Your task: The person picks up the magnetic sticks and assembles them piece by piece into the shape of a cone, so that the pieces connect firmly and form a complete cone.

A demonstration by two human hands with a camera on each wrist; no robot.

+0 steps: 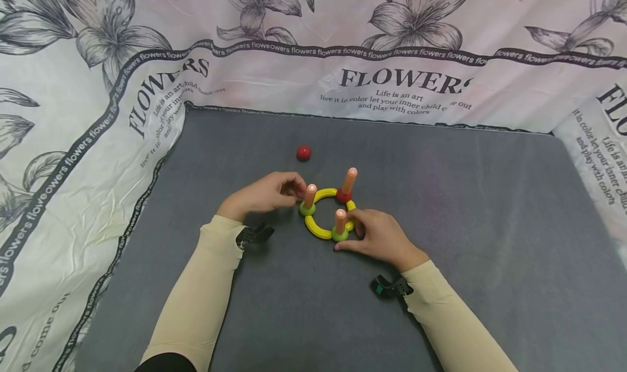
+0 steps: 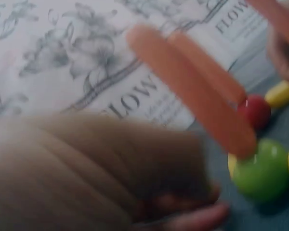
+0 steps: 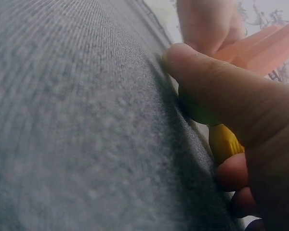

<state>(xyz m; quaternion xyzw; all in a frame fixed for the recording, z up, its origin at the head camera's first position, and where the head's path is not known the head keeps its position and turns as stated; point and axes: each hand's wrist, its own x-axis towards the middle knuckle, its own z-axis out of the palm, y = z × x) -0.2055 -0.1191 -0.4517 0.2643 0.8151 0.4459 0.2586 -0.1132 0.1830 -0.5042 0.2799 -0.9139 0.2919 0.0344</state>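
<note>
A toy ring of yellow curved pieces (image 1: 318, 230) lies on the grey surface, joined by a red ball (image 1: 344, 196) and two green balls (image 2: 261, 174). From each ball an orange stick (image 1: 350, 179) stands up. My right hand (image 1: 382, 236) grips the ring's near right side, its thumb (image 3: 202, 67) beside the near green ball and its fingers around the yellow piece. My left hand (image 1: 266, 194) is just left of the other green ball, fingers bent. In the left wrist view its fingertips are apart from that ball, and no held thing shows.
A loose red ball (image 1: 303, 153) lies behind the ring on the grey mat (image 1: 465, 198). White flower-printed cloth (image 1: 274, 78) borders the mat at the back and left. Black straps (image 1: 254, 235) sit on both wrists.
</note>
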